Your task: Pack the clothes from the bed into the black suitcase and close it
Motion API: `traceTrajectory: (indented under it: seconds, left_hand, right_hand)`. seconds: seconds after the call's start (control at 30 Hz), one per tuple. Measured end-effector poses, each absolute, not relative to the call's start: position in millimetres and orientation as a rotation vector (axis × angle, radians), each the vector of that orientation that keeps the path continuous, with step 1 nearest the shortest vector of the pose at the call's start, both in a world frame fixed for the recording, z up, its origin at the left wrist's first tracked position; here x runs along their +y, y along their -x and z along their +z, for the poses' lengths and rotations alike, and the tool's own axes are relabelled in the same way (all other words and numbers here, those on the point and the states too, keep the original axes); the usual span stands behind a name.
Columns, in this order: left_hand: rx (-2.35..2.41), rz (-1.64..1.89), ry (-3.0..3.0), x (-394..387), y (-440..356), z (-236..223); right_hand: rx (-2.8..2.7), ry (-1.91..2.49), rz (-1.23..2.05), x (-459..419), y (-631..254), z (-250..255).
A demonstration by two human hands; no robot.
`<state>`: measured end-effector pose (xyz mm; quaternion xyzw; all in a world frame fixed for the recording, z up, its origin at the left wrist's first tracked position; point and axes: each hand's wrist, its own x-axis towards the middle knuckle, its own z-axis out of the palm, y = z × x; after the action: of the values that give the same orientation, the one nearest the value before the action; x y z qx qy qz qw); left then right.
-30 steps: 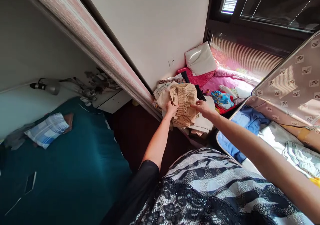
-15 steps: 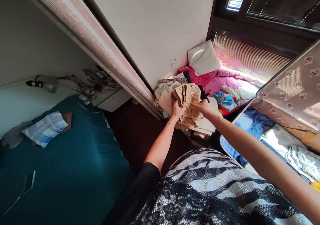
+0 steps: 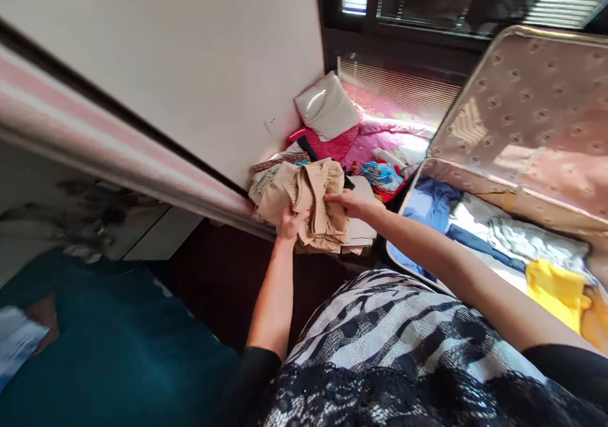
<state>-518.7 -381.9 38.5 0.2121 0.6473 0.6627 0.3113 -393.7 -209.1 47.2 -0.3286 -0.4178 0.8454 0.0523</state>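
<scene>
Beige pants (image 3: 311, 189) with a ribbed elastic waistband are bunched in front of me, held over a pile of clothes. My left hand (image 3: 291, 224) is closed on their near left edge, thumb on top. On the other side, my right hand (image 3: 350, 203) pinches the fabric near the waistband. Folded white cloth (image 3: 365, 208) shows under and to the right of the pants. A blue patterned garment (image 3: 381, 175) lies farther right on red cloth.
An open suitcase (image 3: 517, 110) stands at the right, holding blue clothes (image 3: 430, 202) and a yellow garment (image 3: 555, 293). A white pillow (image 3: 327, 105) leans against the wall by the window. On the left is a bed with a teal sheet (image 3: 128, 338).
My view has swung to the right, bringing more of the suitcase and the yellow garment into sight. The pants' waistband is spread wider between my hands.
</scene>
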Motion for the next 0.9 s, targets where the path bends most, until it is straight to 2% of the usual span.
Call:
traceTrajectory:
  seconds: [0.1, 0.4, 0.63, 0.9]
  left_hand:
    - [1.684, 1.72, -0.589, -384.0, 520.7, 49.3]
    - [1.504, 1.37, -0.871, -344.6, 480.4, 87.3]
    - [1.451, 1.195, -0.966, -271.7, 415.8, 83.5]
    - [1.436, 1.144, -0.884, -255.7, 372.3, 84.9]
  right_hand:
    - [-1.146, 0.852, 2.773, -206.7, 380.5, 50.6]
    - [-0.954, 0.857, 2.615, -198.1, 254.7, 56.2]
    - [-0.747, 1.087, 2.125, -189.3, 118.8, 62.6]
    - [-0.49, 1.053, 1.748, -146.6, 13.8, 34.0]
